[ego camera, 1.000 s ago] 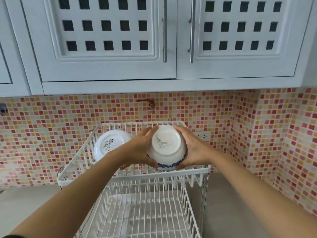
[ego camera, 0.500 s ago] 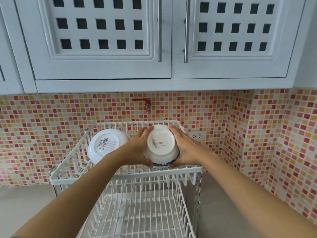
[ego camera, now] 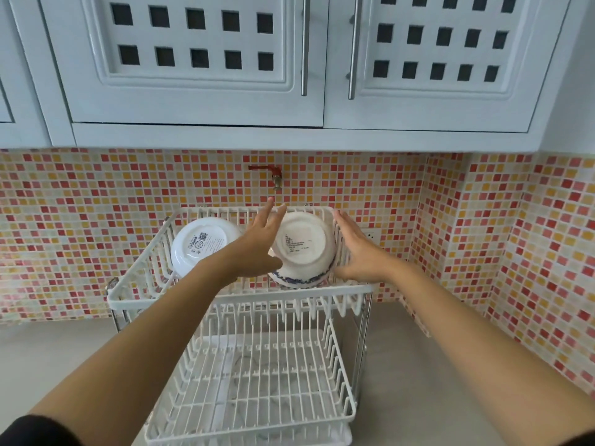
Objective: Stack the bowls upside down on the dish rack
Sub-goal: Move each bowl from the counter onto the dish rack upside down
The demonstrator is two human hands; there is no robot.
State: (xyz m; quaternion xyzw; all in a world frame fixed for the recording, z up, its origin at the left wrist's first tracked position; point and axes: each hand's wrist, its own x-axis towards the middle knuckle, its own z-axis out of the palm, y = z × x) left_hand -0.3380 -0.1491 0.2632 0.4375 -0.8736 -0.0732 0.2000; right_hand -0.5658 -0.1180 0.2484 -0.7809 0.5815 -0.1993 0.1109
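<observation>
Blue-rimmed bowl (ego camera: 302, 249) sits base-up (tilted toward camera) on rack (ego camera: 231, 299); both hands spread, empty

Head view, down over dish rack (ego camera: 240, 296)

**Hidden and cut-off parts at the dish rack**

The right part of the white bowl (ego camera: 201, 243) is covered by the left hand (ego camera: 257, 249). The left edge of the blue-patterned bowl (ego camera: 302, 249) is hidden behind the same hand, and its rim is partly screened by the dish rack (ego camera: 238, 299) front rail. The print on both bowl bases is too small to be read. The cupboard doors (ego camera: 193, 59) are cut off by the top edge.
</observation>
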